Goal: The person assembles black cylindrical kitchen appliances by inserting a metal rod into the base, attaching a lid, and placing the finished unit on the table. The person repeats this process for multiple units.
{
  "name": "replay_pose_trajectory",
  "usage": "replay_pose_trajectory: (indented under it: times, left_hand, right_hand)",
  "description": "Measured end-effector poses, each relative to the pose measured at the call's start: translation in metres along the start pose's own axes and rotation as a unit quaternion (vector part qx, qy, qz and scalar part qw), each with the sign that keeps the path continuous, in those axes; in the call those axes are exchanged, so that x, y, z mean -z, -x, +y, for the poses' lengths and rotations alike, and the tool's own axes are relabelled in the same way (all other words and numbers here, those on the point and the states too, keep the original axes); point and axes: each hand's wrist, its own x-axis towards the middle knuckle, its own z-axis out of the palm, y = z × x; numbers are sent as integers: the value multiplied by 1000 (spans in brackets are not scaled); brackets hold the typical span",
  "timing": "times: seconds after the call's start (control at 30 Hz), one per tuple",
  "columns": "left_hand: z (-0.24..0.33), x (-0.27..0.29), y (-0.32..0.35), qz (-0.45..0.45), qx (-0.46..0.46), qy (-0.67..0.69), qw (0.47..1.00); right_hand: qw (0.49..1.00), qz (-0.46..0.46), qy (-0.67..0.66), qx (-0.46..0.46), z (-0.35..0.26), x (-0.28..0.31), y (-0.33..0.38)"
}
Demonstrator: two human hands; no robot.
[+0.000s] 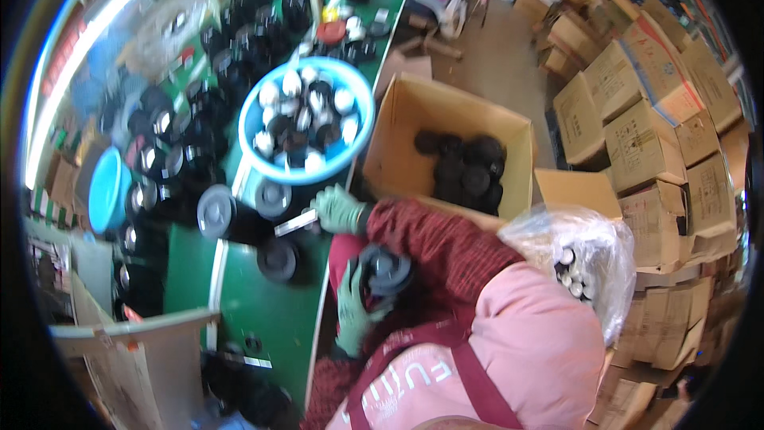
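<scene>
Head view: my left hand [351, 312], fingers curled, grips a dark round part [384, 269] at my lap. My right hand [337, 209] pinches a flat white strip [295, 223] beside the blue basin [306, 173].

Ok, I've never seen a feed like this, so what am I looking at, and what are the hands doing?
This is one wide fisheye camera worn on a person's head, looking down, so straight edges bend. No machine: two hands in green gloves. The left hand grips a round dark part against the lap. The right hand reaches to the green table, touching a small pale strip beside black round parts. A blue basin holds more pieces. An open cardboard box holds dark parts. A clear bag sits to the right.
</scene>
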Motion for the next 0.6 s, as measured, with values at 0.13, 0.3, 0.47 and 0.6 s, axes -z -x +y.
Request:
replay_pose_trajectory:
  times: [0.13,0.3,0.47,0.6]
  left_hand:
    - [14,33,-21,-89,2,5,996]
    - [60,71,-71,79,-76,-143,984]
    - [49,47,-108,-175,59,-157,970]
    - [21,50,-114,-160,-18,-58,985]
  right_hand:
    - [986,96,-136,-12,43,113,54]
    - [947,-99,-297,-71,45,176,138]
    - [953,-117,-279,-29,18,178,162]
    - [992,-39,-105,-51,-24,187,185]
